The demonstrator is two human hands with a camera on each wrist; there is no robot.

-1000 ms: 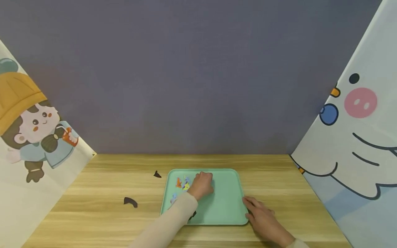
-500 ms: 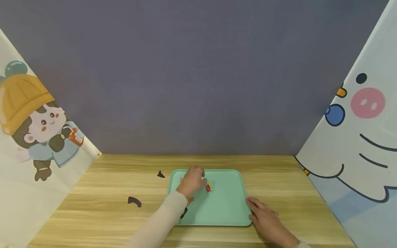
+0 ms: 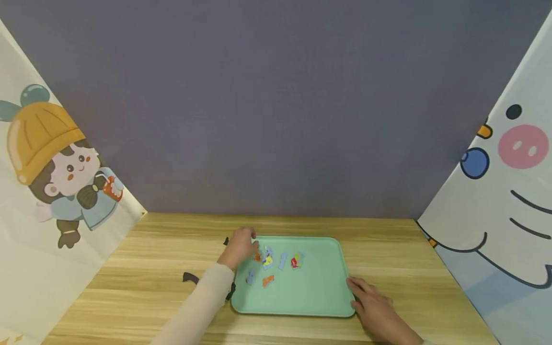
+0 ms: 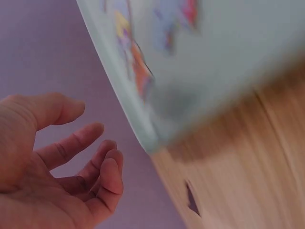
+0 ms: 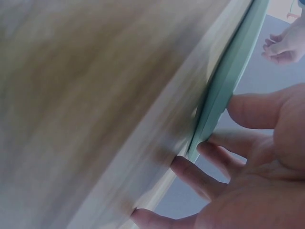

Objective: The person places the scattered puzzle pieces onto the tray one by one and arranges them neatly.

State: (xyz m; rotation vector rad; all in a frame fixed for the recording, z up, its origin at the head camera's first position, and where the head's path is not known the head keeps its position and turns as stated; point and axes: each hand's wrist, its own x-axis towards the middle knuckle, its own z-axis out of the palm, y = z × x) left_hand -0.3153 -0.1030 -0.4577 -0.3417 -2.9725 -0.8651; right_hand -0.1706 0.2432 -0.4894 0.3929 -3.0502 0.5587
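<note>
A pale green tray lies on the wooden table. On its left half are several small flat colourful pieces: an orange one, a red and yellow one, a blue strip and a yellow and purple one. My left hand hovers by the tray's far left corner. In the left wrist view its fingers curl loosely with nothing in them. My right hand rests against the tray's right side, thumb and fingertips touching the rim in the right wrist view.
Left of the tray lie a curved black piece and a small dark pointed piece, partly covered by my hand. Another black piece sits by the tray's left rim, beside my sleeve. A dark grey panel stands behind the table.
My left hand has moved left from mid-tray to the far left corner, uncovering the colourful pieces. A red and yellow piece now shows farther right. My right hand stays at the rim.
</note>
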